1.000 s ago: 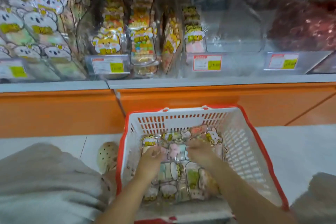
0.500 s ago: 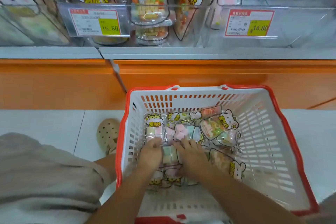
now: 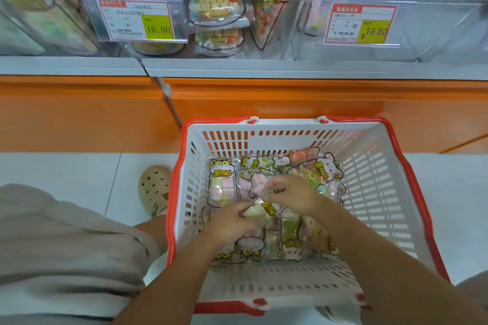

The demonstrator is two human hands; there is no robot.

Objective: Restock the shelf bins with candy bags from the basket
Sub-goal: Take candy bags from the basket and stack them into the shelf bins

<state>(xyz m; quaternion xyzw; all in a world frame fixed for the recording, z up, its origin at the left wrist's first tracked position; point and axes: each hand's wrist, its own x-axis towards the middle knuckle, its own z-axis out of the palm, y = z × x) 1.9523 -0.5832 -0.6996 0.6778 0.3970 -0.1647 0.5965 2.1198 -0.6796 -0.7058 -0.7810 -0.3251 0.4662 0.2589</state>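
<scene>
Two hands reach into the white basket (image 3: 369, 179), lower centre of frame. Both the left hand (image 3: 229, 224) and the right hand (image 3: 295, 194) hold a narrow pinching grip on one marshmallow bag (image 3: 258, 210).

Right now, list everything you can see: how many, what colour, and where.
basket: one, white with a red rim, on the floor by the shelf
candy bags: several, clear with pastel sweets, piled in the basket
shelf bins: several, clear, along the top, some holding similar bags
price tags: two, white, red and yellow, on bin fronts
shelf base: one, orange, under the bins
floor: white tiles
shoe: one, beige with holes, left of the basket
garment: beige, lower left
left hand: one, in the basket, fingers pinching a bag
right hand: one, beside it, fingers curled on a bag
</scene>
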